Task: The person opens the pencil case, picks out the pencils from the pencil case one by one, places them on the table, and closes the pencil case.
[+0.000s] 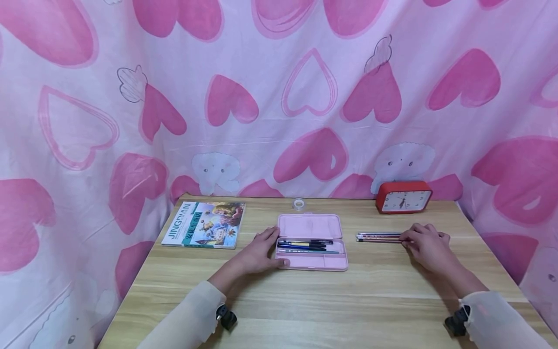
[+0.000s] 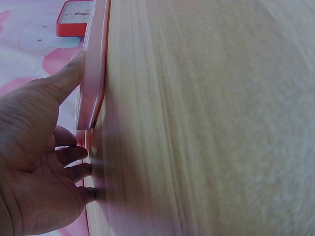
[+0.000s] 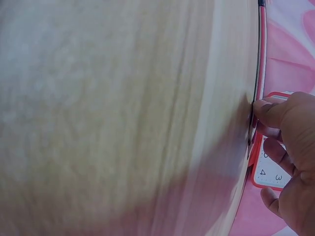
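Note:
A pink pencil case (image 1: 333, 262) lies with its lid (image 1: 309, 226) folded back, several pens and pencils (image 1: 305, 245) in its rear compartment. At its left end rests my left hand (image 1: 258, 252), the thumb on the front corner and the fingertips along the side near the lid. The left wrist view shows that thumb (image 2: 71, 73) against the case wall (image 2: 93, 83), the other fingers loosely spread at the tabletop. To the right, my right hand (image 1: 427, 246) pinches the right ends of several pencils (image 1: 377, 237) lying side by side, low over the table.
A red clock (image 1: 403, 198) stands at the back right, behind the pencils. A roll of clear tape (image 1: 298, 204) sits behind the case. On the left lies a picture-covered book (image 1: 205, 224). The wooden table (image 1: 331, 310) meets a pink heart-patterned curtain (image 1: 270, 97) at its back edge.

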Demonstrator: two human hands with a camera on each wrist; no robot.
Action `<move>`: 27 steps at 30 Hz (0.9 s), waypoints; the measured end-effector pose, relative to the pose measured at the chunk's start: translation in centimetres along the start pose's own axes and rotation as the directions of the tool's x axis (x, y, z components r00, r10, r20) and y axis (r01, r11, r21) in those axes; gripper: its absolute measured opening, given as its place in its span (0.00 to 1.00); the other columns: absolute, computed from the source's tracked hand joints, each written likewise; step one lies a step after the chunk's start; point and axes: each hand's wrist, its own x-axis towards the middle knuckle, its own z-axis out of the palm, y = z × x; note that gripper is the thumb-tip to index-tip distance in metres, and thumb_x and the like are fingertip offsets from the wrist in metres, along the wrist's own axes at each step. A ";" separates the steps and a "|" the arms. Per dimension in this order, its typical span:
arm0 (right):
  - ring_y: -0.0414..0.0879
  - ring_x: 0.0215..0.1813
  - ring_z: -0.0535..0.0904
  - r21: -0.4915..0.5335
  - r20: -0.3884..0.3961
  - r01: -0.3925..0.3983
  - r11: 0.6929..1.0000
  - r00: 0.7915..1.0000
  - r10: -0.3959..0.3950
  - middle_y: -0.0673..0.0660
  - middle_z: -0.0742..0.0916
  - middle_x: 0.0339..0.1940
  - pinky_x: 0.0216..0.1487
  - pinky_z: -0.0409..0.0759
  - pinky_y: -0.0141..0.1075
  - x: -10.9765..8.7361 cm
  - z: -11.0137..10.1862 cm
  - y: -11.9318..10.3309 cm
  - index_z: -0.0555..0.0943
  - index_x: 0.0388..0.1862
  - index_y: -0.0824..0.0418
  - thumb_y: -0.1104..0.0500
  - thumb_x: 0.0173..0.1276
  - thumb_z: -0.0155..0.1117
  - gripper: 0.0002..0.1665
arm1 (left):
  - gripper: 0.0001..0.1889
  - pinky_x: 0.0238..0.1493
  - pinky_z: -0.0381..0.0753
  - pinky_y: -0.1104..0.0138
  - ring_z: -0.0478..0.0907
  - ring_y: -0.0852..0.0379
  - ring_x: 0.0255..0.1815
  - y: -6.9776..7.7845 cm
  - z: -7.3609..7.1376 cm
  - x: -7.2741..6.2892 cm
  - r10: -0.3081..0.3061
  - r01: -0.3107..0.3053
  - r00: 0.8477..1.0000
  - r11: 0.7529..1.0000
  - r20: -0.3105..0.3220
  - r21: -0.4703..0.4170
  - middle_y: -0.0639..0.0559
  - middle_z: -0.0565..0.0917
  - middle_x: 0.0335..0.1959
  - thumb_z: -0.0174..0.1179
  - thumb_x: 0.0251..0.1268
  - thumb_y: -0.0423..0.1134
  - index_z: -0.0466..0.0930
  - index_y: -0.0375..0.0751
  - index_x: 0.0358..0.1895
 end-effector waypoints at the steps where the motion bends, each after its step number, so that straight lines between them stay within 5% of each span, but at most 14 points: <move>1: 0.64 0.56 0.73 -0.003 -0.004 -0.001 1.000 1.000 0.001 0.59 0.87 0.48 0.58 0.63 0.78 0.0 0.0 0.0 0.93 0.50 0.55 0.66 0.70 0.77 0.12 | 0.59 0.91 0.57 0.40 0.48 0.36 0.94 0.0 0.0 0.0 0.001 -0.001 1.000 1.000 0.000 0.000 0.48 0.50 0.95 0.71 0.69 0.69 0.49 0.47 0.92; 27: 0.66 0.58 0.74 0.006 -0.037 0.031 0.999 0.999 -0.031 0.60 0.87 0.47 0.58 0.63 0.79 0.7 -0.5 -1.1 0.92 0.51 0.55 0.61 0.71 0.79 0.11 | 0.59 0.91 0.58 0.39 0.49 0.35 0.94 0.2 0.0 -0.1 -0.010 0.010 1.000 1.000 -0.004 -0.009 0.47 0.51 0.95 0.72 0.69 0.69 0.50 0.47 0.92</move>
